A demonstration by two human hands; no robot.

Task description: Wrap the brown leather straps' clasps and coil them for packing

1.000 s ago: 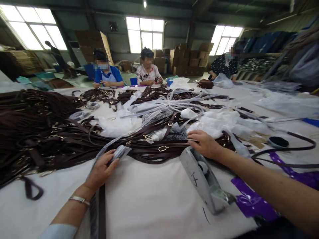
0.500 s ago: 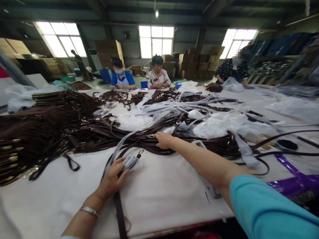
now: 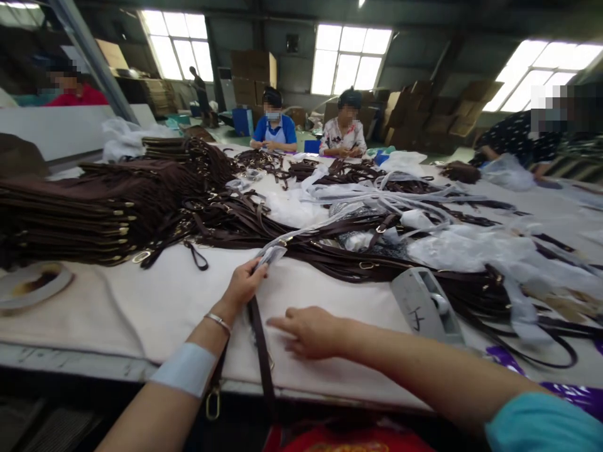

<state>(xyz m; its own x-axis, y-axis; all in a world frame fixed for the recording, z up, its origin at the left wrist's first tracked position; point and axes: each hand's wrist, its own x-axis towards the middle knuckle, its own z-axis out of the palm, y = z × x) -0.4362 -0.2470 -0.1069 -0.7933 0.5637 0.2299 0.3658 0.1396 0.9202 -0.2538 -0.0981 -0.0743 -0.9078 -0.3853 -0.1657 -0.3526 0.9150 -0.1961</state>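
My left hand is closed around a dark brown strap, whose upper end is wrapped in clear plastic. Below the hand the strap hangs over the table's front edge, and a metal clasp dangles beside it. To the right, my right hand hovers low over the white cloth, a little blurred, its index finger stretched out and nothing visible in it. Beyond both hands lies a long heap of brown straps with gold-coloured metal rings. A thin white plastic strip runs from the left hand toward the heap.
Stacked brown pieces with gold-coloured hardware stand at left, near a tape roll. A grey tape dispenser sits right of my right hand. Crumpled clear plastic covers the heap's right side. Several people work around the table.
My right hand has left the strap heap and come back toward me, over the cloth. My left hand has raised the wrapped strap end slightly. The view has turned left.
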